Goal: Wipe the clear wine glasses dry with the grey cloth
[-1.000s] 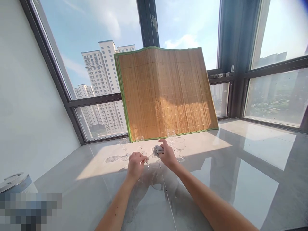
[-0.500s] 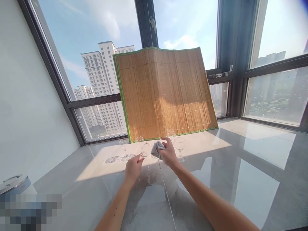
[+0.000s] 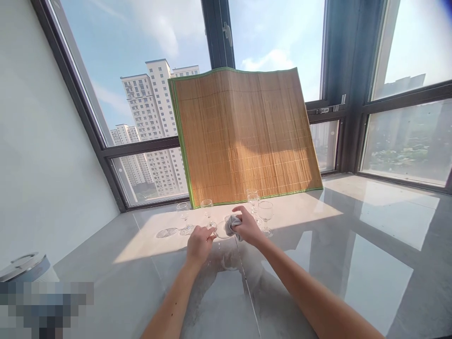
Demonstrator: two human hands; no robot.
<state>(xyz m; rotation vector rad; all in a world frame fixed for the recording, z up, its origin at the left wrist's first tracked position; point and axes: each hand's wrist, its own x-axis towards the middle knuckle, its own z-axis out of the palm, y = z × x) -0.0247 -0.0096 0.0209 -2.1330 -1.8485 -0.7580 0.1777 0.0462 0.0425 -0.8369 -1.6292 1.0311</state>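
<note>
Glass point(image 3: 221, 230) and cloth point(image 3: 232, 223) now sit lower than a moment ago. Left hand point(image 3: 198, 243) pinches the glass, while right hand point(image 3: 248, 229) presses the bunched cloth against it.

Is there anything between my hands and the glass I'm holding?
Only the grey cloth, bunched in the right hand against the wine glass. The left hand grips it directly. The other wine glasses stand behind.

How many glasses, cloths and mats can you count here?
Standing glasses: 4
Held glass: 1
Grey cloth: 1
Bamboo mat: 1
Total: 7
</note>
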